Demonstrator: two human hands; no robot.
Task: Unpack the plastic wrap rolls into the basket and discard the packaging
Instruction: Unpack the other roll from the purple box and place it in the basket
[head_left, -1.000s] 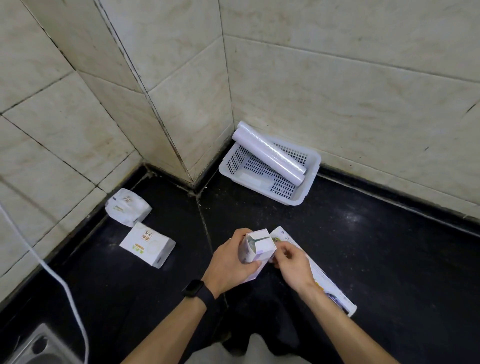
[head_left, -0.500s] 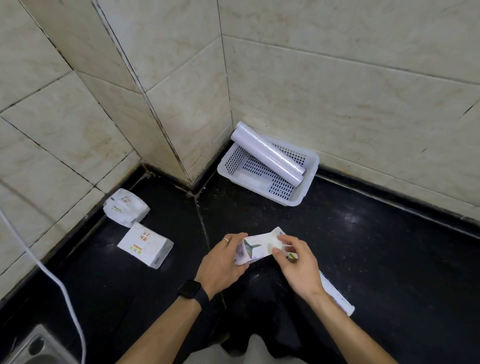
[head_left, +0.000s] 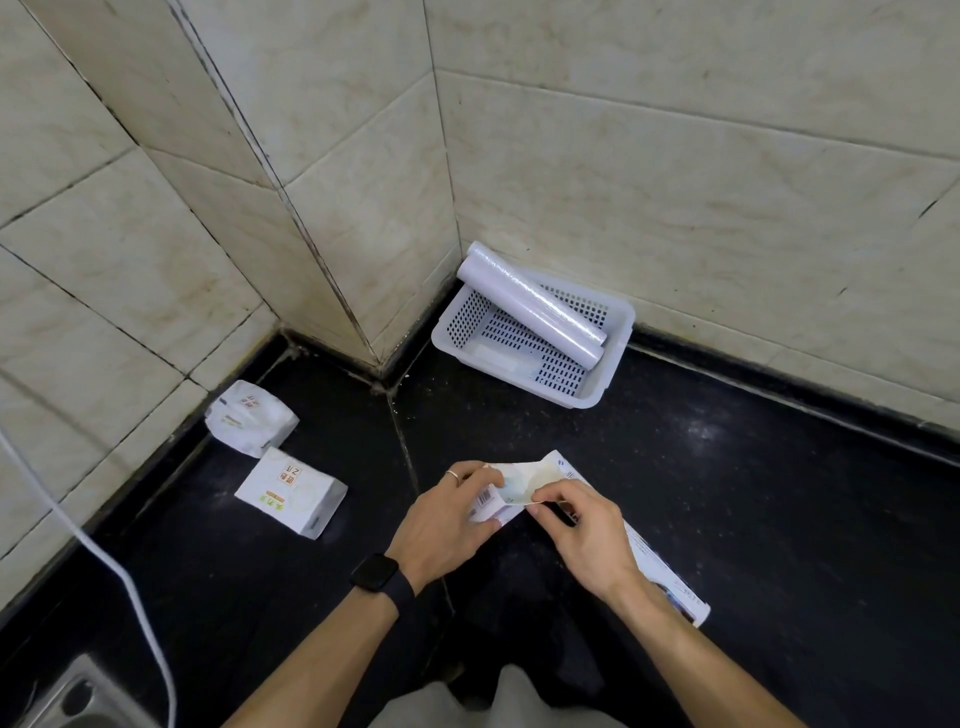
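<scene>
A black counter meets a tiled corner. Two rolls lie in a white basket. The left hand and right hand together pinch a flattened box.

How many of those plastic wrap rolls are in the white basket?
2. Both rolls lie side by side, slanted across the basket: the upper roll nearer the wall, the lower roll against it. Nothing else seems hidden beneath.

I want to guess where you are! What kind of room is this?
Probably a kitchen corner. There is a black countertop against cream tiled walls, the edge of a steel sink at lower left, and a white basket holding plastic wrap rolls.
</scene>
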